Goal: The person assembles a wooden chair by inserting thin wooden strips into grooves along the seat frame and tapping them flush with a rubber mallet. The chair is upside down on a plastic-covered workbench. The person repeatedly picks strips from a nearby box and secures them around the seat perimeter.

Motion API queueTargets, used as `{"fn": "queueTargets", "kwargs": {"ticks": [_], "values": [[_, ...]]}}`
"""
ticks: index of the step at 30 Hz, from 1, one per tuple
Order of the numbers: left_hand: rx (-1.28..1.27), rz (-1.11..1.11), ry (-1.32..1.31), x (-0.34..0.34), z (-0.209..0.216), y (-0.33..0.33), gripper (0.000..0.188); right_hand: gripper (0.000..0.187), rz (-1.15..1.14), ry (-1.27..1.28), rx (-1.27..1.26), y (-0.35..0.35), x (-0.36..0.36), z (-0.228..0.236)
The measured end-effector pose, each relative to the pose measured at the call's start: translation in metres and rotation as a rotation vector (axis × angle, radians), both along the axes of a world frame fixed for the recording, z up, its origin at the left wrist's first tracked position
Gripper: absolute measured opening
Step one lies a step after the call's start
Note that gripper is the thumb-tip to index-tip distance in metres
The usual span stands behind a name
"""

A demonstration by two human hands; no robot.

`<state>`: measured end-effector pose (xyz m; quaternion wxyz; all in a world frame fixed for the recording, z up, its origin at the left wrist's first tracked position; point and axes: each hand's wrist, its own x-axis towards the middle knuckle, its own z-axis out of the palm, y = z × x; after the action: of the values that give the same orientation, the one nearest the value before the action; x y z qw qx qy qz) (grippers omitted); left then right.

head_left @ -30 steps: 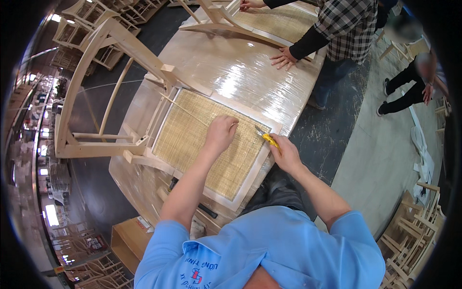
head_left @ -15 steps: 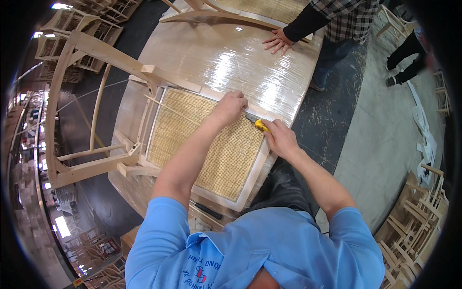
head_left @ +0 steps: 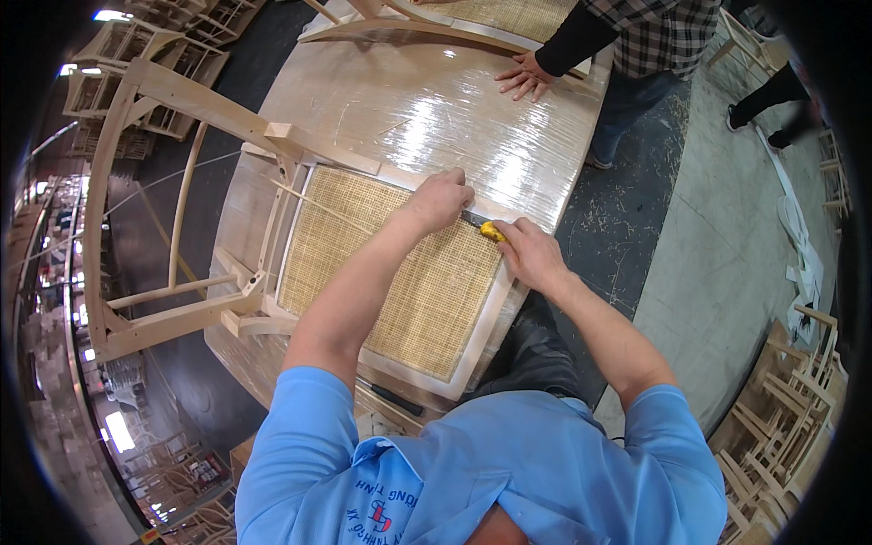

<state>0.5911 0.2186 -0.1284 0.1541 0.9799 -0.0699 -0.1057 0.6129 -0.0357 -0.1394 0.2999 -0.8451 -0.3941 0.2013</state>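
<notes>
My right hand point(head_left: 534, 254) grips a yellow utility knife point(head_left: 491, 231) at the far right corner of a woven cane panel point(head_left: 427, 300). The knife's dark blade points left, toward my left hand point(head_left: 440, 199). The fingers of that hand are closed at the panel's far edge, and whatever they hold is hidden. The panel sits inside a pale wooden frame point(head_left: 468, 363) of a chair lying on its back. A thin light strip point(head_left: 313, 201) crosses the panel's left part and passes behind my left forearm.
The chair's legs and rails point(head_left: 195, 91) stick out to the left. Beneath it is a plastic-wrapped table point(head_left: 363, 100). A co-worker's hand point(head_left: 525, 76) lies flat at the far side, near another cane-panelled chair point(head_left: 436, 32). A dark-handled tool point(head_left: 397, 401) lies by the near edge.
The knife and my right hand have shifted very slightly, staying at the same corner. My left hand has moved a little to the right. A person in the background has stepped.
</notes>
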Motion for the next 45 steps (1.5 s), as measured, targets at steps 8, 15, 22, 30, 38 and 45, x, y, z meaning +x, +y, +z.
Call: {"fn": "queueTargets", "kwargs": {"ticks": [8,15,22,30,38,45], "values": [[0.073,-0.041,-0.009,0.001,0.000,-0.004,0.010,0.040,-0.008,-0.013,-0.009,0.001,0.001,0.000],[0.119,-0.053,0.004,-0.001,-0.002,-0.007,0.012,0.040,-0.016,-0.003,-0.041,0.001,0.002,-0.003],[-0.058,0.195,-0.121,-0.011,0.020,0.000,0.012,0.040,-0.010,0.000,-0.005,0.002,0.004,-0.002],[-0.213,0.577,-0.172,-0.105,0.045,-0.053,0.016,0.036,-0.332,0.022,0.377,-0.065,0.006,0.019],[-0.325,0.417,0.038,-0.094,0.025,-0.180,0.016,0.036,-0.317,-0.046,0.469,-0.055,0.014,0.050],[-0.128,0.705,-0.160,-0.081,0.039,-0.044,0.025,0.038,-0.180,0.021,0.305,-0.049,-0.020,0.019]]}}
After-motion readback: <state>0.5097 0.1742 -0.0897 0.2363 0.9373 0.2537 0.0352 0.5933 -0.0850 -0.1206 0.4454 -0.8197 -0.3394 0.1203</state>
